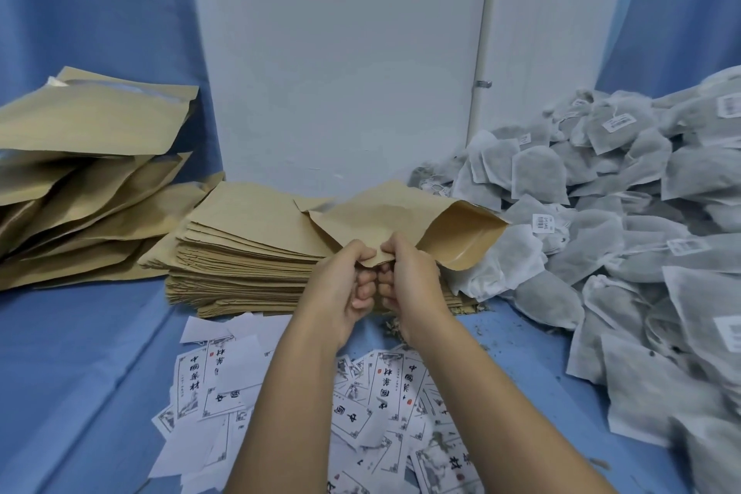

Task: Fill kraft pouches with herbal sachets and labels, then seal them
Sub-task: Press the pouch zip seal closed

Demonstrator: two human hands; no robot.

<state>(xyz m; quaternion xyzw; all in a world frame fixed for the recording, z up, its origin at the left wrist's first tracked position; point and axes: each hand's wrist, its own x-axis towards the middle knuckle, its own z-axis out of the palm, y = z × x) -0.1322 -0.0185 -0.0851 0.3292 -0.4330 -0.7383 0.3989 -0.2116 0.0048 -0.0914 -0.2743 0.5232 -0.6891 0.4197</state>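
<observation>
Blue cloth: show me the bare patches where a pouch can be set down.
The widest bare cloth lies front left, bordered by the pouch heap behind and the flat pouch stack and labels to its right. A narrow strip with herb crumbs runs between labels and sachet pile. The right side is crowded.

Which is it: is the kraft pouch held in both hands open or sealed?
Open: the kraft pouch gapes at its right end, showing its darker inside. Contents: cannot tell.
</observation>
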